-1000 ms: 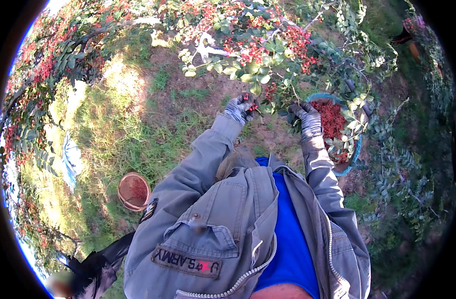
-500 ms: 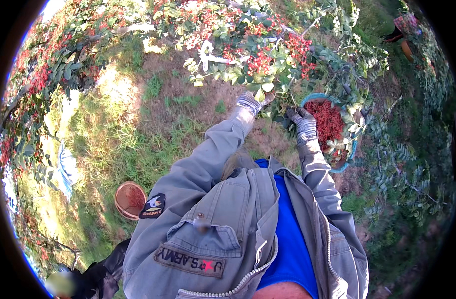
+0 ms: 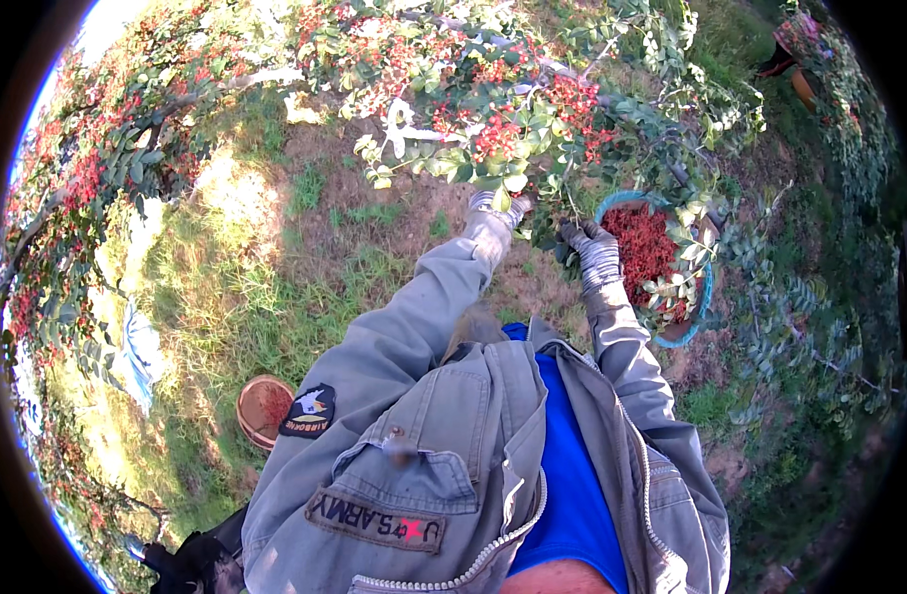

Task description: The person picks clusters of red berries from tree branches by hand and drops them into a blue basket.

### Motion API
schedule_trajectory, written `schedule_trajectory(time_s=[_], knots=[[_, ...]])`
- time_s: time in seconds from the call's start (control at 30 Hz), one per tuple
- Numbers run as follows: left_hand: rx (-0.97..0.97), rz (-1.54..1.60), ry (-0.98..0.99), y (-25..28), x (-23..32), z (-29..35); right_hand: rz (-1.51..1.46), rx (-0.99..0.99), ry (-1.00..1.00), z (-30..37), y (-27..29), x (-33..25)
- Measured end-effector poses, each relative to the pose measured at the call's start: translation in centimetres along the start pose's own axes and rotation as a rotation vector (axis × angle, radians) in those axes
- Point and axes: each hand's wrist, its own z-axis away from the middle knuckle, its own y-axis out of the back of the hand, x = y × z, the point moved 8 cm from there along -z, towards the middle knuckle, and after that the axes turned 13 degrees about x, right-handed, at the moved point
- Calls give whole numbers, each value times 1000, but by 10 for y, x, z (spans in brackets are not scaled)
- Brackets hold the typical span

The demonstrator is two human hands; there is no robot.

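Note:
Both my hands wear striped gloves and reach in among the low leaves of a shrub bearing clusters of small red berries (image 3: 496, 139). My left hand (image 3: 503, 208) is just beneath a pale-leaved berry cluster, its fingertips partly hidden by leaves. Close to its right, my right hand (image 3: 594, 252) has its fingers bent round a dark leafy twig (image 3: 569, 220). Beside that hand stands a blue-rimmed basket (image 3: 709, 287) filled with picked red berries (image 3: 640, 243), with some leaves over its right side.
Berry-laden branches (image 3: 82, 183) spread across the upper left. On the grass at lower left stands a brown bucket (image 3: 244, 411) with red contents. A pale blue sheet (image 3: 140, 346) hangs at the left. Green foliage (image 3: 810, 327) fills the right; a dark bag-like thing (image 3: 201, 559) lies lower left.
My right hand has shifted a little left and down, away from the basket's rim. The left hand stays under the leaves, slightly deeper. The branches appear moved slightly left.

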Motion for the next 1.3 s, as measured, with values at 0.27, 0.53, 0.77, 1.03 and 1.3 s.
schedule_trajectory(time_s=[0.27,0.53,0.77,1.03,1.3], knots=[[4,54,51,1,-4,10,18,-21,-51,7,-1,-3],[40,48,56,6,6,14,10,-4,-40,10,0,-7],[56,56,38,-2,11,12,-19,-54,-76,9,0,-10],[56,225,5,-18,-1,1,-24,-65,42,-2,-1,3],[29,1014,264,-13,-28,-8,-145,-71,-33,-3,-5,16]])
